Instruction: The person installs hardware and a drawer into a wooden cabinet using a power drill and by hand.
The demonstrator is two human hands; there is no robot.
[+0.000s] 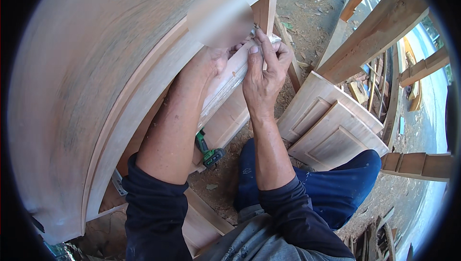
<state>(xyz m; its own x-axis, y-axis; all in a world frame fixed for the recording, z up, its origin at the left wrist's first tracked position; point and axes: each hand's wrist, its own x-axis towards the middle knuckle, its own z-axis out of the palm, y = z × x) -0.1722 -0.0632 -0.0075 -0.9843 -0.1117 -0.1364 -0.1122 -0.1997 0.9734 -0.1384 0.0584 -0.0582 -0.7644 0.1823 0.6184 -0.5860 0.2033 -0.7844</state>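
Note:
My left hand [219, 59] reaches to the far end of a pale wooden rail [225, 80] on an unpainted wooden cabinet. A blurred patch covers much of this hand, and only a few fingertips show past the rail. My right hand [268, 66] is at the rail's outer side, its fingers bent and closed. Its index fingertip meets a small, dark, metallic-looking piece [254, 31] at the frame's corner, too small to name. The thumb lies on the rail just below it.
A large wooden panel [62, 97] fills the left side. Below the rail lies a green and black cordless power tool [209, 153]. Two panelled wooden doors [331, 138] lean at right, beside a thick wooden post [379, 25]. Scrap wood [374, 239] lies on the ground at lower right.

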